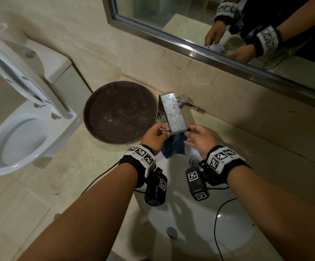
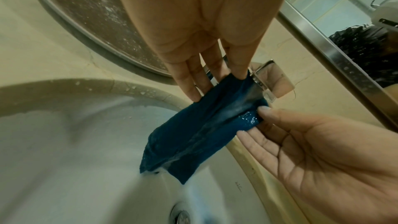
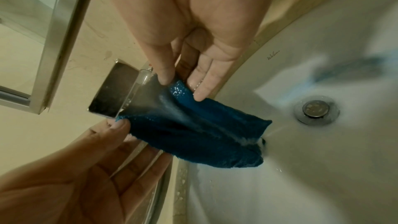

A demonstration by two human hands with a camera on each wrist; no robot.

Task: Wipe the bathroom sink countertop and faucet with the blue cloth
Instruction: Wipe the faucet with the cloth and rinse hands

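Both hands hold the blue cloth under the running faucet

The left hand and right hand each pinch a top corner of the cloth, stretching it between them just below the faucet; water streams over it into the sink beneath, with a dark round tray left of the hands on the desk

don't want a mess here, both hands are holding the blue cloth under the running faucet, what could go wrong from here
1. The blue cloth is held only by fingertip pinches of the left hand and right hand; the water could tug it loose into the sink.
2. Water hitting the cloth could splash over the rim; droplets already sit on the countertop.
3. A soaked cloth may drip and streak the faucet unless wrung first.
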